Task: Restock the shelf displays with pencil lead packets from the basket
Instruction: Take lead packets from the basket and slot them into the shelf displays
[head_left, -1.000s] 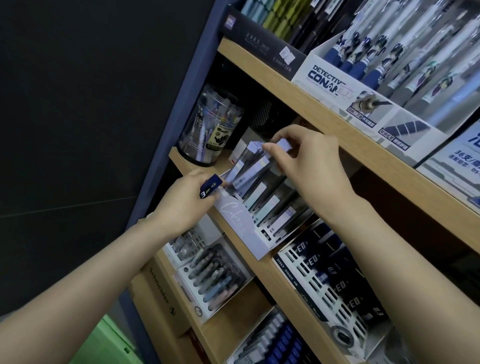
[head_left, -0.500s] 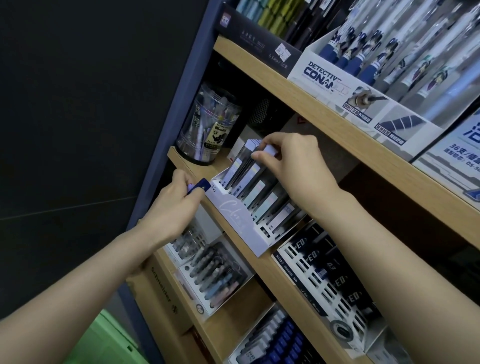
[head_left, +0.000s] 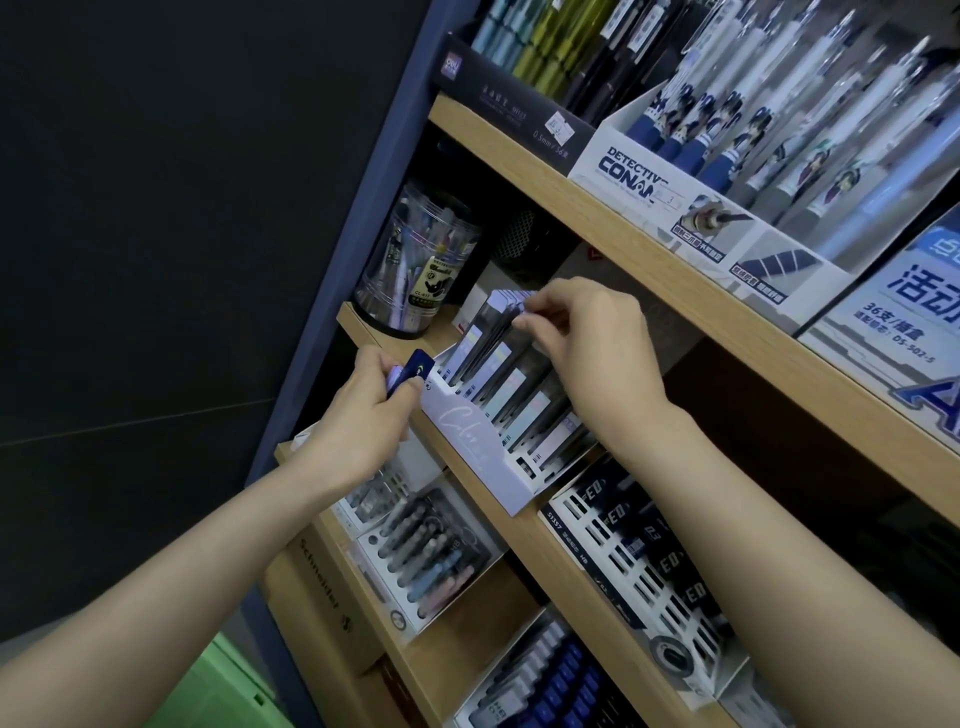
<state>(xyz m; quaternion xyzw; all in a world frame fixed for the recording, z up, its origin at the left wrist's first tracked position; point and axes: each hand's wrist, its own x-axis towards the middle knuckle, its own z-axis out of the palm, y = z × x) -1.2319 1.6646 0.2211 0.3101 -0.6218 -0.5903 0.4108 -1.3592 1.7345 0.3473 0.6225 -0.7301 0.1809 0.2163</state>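
Observation:
A pale lilac display box (head_left: 470, 447) on the middle shelf holds rows of slim pencil lead packets (head_left: 501, 384). My right hand (head_left: 587, 348) pinches the top of a packet (head_left: 506, 304) in the box's back left slot. My left hand (head_left: 363, 415) is at the box's left front corner and grips a few packets with dark blue and lilac ends (head_left: 415, 370). A corner of the green basket (head_left: 228, 686) shows at the bottom left.
A clear jar of pens (head_left: 415, 270) stands left of the box. A white grid display (head_left: 639, 561) sits to its right. Pen boxes (head_left: 665, 171) line the shelf above, more displays (head_left: 415, 561) the shelf below. A dark wall is on the left.
My right hand has worked a packet down toward the back left slot. My left hand with its packets has drawn back slightly left of the box corner.

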